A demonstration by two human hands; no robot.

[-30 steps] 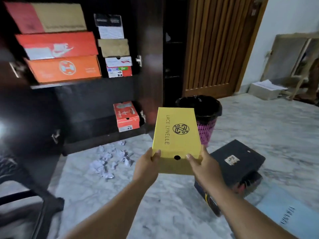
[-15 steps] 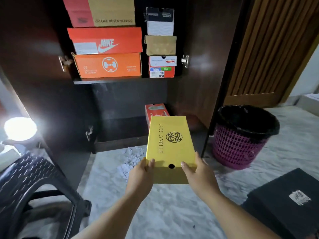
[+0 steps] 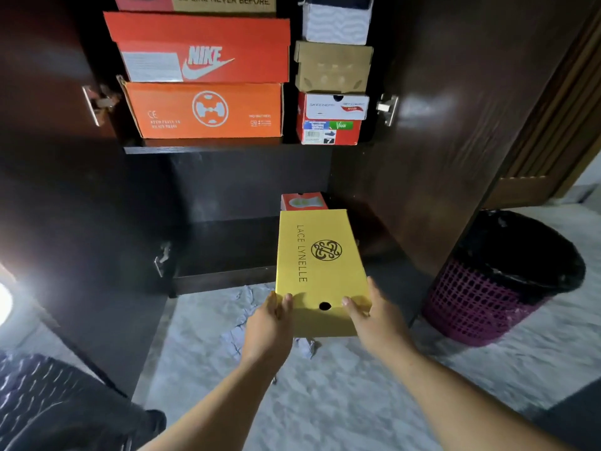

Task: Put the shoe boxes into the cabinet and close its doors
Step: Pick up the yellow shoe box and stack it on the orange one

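Observation:
I hold a yellow shoe box (image 3: pixel 320 255) marked LACE LYNELLE out in front of the open dark cabinet (image 3: pixel 227 187). My left hand (image 3: pixel 268 327) grips its near left corner and my right hand (image 3: pixel 377 317) grips its near right corner. The box's far end points at the lower shelf, just before a small red box (image 3: pixel 302 200) that stands there. On the upper shelf sit a red Nike box (image 3: pixel 201 47) above an orange box (image 3: pixel 205 110), and beside them a stack of smaller boxes (image 3: pixel 333 92). Both cabinet doors (image 3: pixel 439 125) stand open.
A purple mesh waste bin (image 3: pixel 497 281) with a black liner stands right of the open right door. Crumpled paper (image 3: pixel 240 323) lies on the marble floor below the box. A dark chair (image 3: pixel 48 402) is at the lower left. A wooden slatted door (image 3: pixel 553 125) is at the right.
I have come closer to the cabinet and turned left, carrying the yellow box toward the lower shelf. The black boxes on the floor have dropped out of view.

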